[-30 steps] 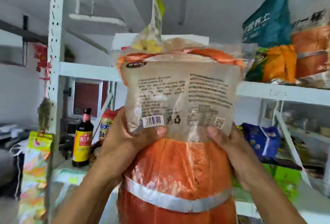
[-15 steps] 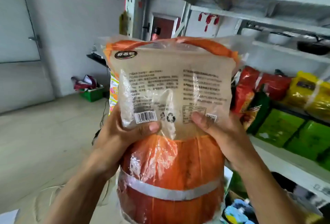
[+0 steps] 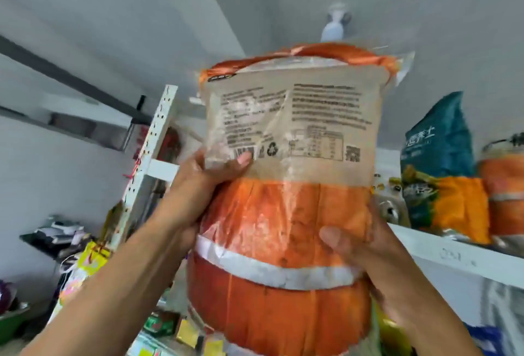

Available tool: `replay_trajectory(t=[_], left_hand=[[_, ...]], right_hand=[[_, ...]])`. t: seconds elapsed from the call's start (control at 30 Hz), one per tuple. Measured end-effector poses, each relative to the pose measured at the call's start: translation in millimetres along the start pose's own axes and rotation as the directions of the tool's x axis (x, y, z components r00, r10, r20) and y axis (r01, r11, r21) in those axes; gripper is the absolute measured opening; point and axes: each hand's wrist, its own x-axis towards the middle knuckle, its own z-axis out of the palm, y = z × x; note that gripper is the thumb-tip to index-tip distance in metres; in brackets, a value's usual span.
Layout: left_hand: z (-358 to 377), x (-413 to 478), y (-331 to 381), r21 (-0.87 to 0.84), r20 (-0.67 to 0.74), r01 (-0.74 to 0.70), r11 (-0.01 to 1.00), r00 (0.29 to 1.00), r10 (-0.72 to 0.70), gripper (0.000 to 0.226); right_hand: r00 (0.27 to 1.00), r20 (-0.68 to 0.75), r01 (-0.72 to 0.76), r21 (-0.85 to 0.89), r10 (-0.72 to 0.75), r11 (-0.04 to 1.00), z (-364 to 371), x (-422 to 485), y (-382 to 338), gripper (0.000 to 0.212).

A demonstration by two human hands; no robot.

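A big plastic bag (image 3: 283, 214) fills the middle of the head view, orange below with a white band and a tan printed label on its upper half. It is raised high, tilted toward the upper shelf. My left hand (image 3: 204, 185) grips its left edge, thumb over the barcode. My right hand (image 3: 365, 245) grips its lower right side, thumb pressed on the orange part. The bag hides the fingers behind it.
A white top shelf (image 3: 459, 259) on the right carries a teal and orange bag (image 3: 442, 168) and another orange bag (image 3: 504, 194). A perforated white shelf post (image 3: 147, 154) rises at left. Colourful packets (image 3: 88, 259) lie lower left. A ceiling lamp (image 3: 336, 26) hangs above.
The view has swung up from the lower shelves to the top shelf and ceiling. The bag has gone up with it, and my right hand has slid lower on the bag's right side.
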Motion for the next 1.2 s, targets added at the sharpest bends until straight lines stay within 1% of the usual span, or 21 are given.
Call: replay_trajectory(t=[0.07, 0.13, 0.17, 0.23, 0.33, 0.37, 0.43, 0.5, 0.57, 0.63, 0.67, 0.7, 0.73, 0.77, 0.8, 0.83, 0.93, 0.97, 1.03, 1.13, 1.2], left_hand=[[31, 39, 20, 0.017, 0.111, -0.014, 1.000, 0.994, 0.012, 0.034], [62, 78, 38, 0.086, 0.197, -0.044, 0.995, 0.980, 0.027, 0.032], [76, 95, 44, 0.126, 0.213, -0.071, 0.990, 0.976, 0.043, 0.040], [94, 129, 41, 0.192, 0.133, -0.102, 0.976, 0.988, 0.077, 0.054], [113, 146, 6, 0.163, -0.107, -0.064, 0.985, 0.991, 0.082, 0.027], [118, 141, -13, 0.202, -0.133, -0.002, 0.979, 0.991, 0.029, 0.022], [127, 134, -56, 0.244, -0.136, 0.192, 0.951, 0.977, -0.163, 0.035], [140, 131, -88, 0.226, -0.162, 0.383, 0.896, 0.921, -0.353, 0.065], [150, 136, -98, 0.169, -0.135, 0.501, 0.849, 0.865, -0.483, 0.080], [158, 155, -106, 0.088, -0.070, 0.556, 0.826, 0.831, -0.552, 0.082], [158, 166, -113, 0.043, -0.093, 0.575, 0.817, 0.817, -0.569, 0.093], [154, 214, -160, 0.066, -0.138, 0.591, 0.804, 0.804, -0.579, 0.118], [154, 228, -168, 0.107, -0.171, 0.623, 0.775, 0.779, -0.603, 0.143], [152, 245, -183, 0.073, -0.158, 0.630, 0.773, 0.773, -0.615, 0.155], [150, 274, -216, 0.054, -0.206, 0.643, 0.764, 0.756, -0.622, 0.154], [147, 305, -244, -0.013, -0.247, 0.628, 0.778, 0.752, -0.612, 0.147], [155, 252, -188, 0.016, -0.327, 0.582, 0.813, 0.771, -0.546, 0.150], [161, 230, -168, 0.056, -0.341, 0.540, 0.840, 0.801, -0.492, 0.144], [174, 208, -146, 0.207, -0.355, 0.429, 0.879, 0.870, -0.341, 0.115], [182, 203, -138, 0.432, -0.236, 0.183, 0.883, 0.968, -0.086, 0.097], [184, 208, -138, 0.512, -0.155, 0.082, 0.855, 0.988, -0.002, 0.091]], right_hand=[[0.979, -0.167, 0.107, -0.085, -0.120, 0.991, -14, 16, -26, 0.084], [0.929, -0.285, 0.196, -0.165, -0.237, 0.967, -36, 36, -49, 0.082], [0.898, -0.335, 0.220, -0.222, -0.286, 0.950, -48, 47, -60, 0.081], [0.818, -0.408, 0.237, -0.403, -0.405, 0.884, -71, 65, -82, 0.079], [0.673, -0.471, 0.189, -0.637, -0.570, 0.748, -104, 91, -113, 0.088], [0.632, -0.471, 0.188, -0.677, -0.615, 0.712, -112, 100, -121, 0.091], [0.574, -0.465, 0.157, -0.745, -0.674, 0.648, -123, 118, -129, 0.093], [0.589, -0.457, 0.048, -0.804, -0.666, 0.593, -125, 136, -126, 0.093], [0.654, -0.407, -0.014, -0.849, -0.638, 0.528, -120, 157, -111, 0.093], [0.711, -0.371, -0.041, -0.870, -0.597, 0.492, -119, 173, -98, 0.093], [0.729, -0.365, -0.072, -0.882, -0.579, 0.466, -120, 180, -91, 0.093], [0.736, -0.367, -0.111, -0.895, -0.570, 0.432, -121, 186, -84, 0.094], [0.735, -0.375, -0.154, -0.904, -0.565, 0.399, -123, 191, -76, 0.094], [0.731, -0.381, -0.182, -0.909, -0.566, 0.376, -124, 194, -68, 0.093], [0.730, -0.382, -0.193, -0.911, -0.567, 0.364, -125, 196, -59, 0.093], [0.732, -0.383, -0.203, -0.912, -0.564, 0.356, -127, 198, -51, 0.092], [0.732, -0.422, -0.256, -0.898, -0.535, 0.358, -140, 204, -32, 0.091], [0.726, -0.443, -0.271, -0.887, -0.525, 0.374, -143, 205, -26, 0.089], [0.711, -0.470, -0.276, -0.870, -0.522, 0.407, -147, 202, -11, 0.086], [0.691, -0.514, -0.310, -0.846, -0.508, 0.433, -156, 195, 8, 0.084], [0.671, -0.613, -0.390, -0.770, -0.416, 0.506, -163, 192, 20, 0.083]])
